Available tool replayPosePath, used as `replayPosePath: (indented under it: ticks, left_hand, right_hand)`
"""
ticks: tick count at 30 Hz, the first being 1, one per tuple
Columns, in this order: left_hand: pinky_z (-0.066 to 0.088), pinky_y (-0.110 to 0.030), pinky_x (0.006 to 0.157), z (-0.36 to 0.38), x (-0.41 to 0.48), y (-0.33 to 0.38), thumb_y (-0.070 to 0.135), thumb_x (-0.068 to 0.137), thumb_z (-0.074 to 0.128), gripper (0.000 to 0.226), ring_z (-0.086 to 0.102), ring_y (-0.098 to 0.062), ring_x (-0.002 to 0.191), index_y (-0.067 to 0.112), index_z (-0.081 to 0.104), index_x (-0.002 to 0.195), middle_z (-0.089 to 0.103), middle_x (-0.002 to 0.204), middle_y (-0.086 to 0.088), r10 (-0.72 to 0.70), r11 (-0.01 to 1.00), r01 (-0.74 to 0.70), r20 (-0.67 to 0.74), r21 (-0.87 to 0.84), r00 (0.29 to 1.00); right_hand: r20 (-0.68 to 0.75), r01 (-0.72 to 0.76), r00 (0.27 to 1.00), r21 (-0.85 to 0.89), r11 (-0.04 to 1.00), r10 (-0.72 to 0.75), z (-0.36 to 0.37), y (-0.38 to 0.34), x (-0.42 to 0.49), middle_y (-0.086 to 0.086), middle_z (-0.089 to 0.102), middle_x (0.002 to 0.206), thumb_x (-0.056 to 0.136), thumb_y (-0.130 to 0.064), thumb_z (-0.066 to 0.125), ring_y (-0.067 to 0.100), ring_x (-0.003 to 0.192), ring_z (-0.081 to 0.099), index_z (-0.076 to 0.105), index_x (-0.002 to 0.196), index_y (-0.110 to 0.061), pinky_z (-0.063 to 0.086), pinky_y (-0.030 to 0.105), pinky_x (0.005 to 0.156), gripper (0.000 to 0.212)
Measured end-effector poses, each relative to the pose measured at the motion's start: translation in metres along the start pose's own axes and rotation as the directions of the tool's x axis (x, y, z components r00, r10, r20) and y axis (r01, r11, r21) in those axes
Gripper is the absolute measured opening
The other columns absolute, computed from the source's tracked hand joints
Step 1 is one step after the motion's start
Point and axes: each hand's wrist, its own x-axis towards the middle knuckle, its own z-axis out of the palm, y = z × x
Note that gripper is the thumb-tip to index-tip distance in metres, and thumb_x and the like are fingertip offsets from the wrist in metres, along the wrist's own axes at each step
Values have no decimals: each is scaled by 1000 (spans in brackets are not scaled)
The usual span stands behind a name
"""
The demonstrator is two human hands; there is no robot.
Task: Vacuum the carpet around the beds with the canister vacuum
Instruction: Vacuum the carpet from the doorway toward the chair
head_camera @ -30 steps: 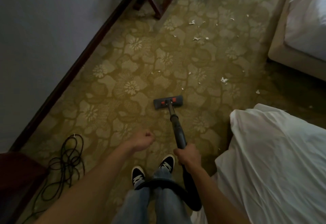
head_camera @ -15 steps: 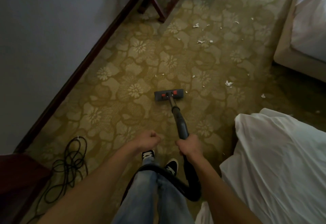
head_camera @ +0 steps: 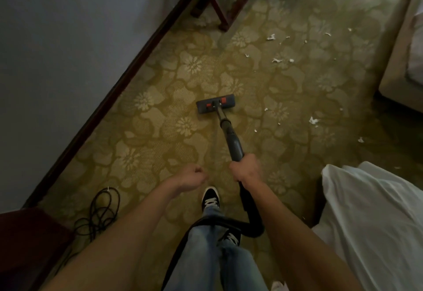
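While the floor head of the vacuum lies flat on the carpet, about midway between the wall and the beds, the wand is gripped at its upper end by the right hand, whose fingers are wrapped round it. From below that hand the black hose is seen looping across the legs; the canister itself is not in view. The left hand is held out beside the right, apart from the wand, its fingers curled into a fist with nothing in it.

No litter is seen on the strip along the wall or around the feet, so that part is judged done. White paper scraps are scattered ahead and to the right of the head, none touching it, toward the far bed and off the corner of the near bed. That stretch is judged left to do, as is the ground by the table legs. A coil of cable lies near the wall, behind the left arm.
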Motion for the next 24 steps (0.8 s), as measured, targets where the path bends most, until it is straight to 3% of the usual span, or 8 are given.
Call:
replayPosePath:
  ticks: [4,10,13,19,24]
  left_hand:
    - [45,-24,68,-20,16,9,26,102,52,17,61,-17,90,15,65,103,65,104,-5,-11,1000,11,7,-8,1000]
    - [50,-30,77,-35,25,12,25,101,53,23,62,-19,92,8,67,109,64,103,-6,4,1000,-4,11,-15,1000]
    - [54,-37,87,-33,28,6,27,101,55,25,62,-19,90,6,67,108,64,99,-6,1,1000,-1,12,-11,1000]
    - [47,-29,78,-16,26,7,25,101,53,16,59,-17,88,14,63,96,63,98,-5,-19,1000,19,38,-2,999]
    - [48,-30,76,-3,23,17,24,100,53,15,60,-17,89,16,64,95,64,99,-5,-5,1000,6,35,-29,999]
  right_hand:
    - [1,-12,1000,-40,999,12,-3,-29,16,12,69,103,87,-22,67,28,87,71,62,123,-8,57,34,65,39]
    - [11,-42,999,-43,998,42,2,-43,34,11,70,99,84,-24,70,29,84,74,63,121,-10,65,43,75,40]
    - [39,-53,998,-32,998,54,1,-38,29,12,68,99,88,-24,70,28,82,74,60,118,-11,61,35,62,35]
    - [75,-110,992,67,992,105,7,-17,8,14,66,98,88,-13,68,24,68,66,59,118,-2,45,21,38,34]
    - [69,-106,992,52,993,102,15,1,-4,15,70,98,80,-19,71,30,80,72,61,114,-6,56,33,55,37]
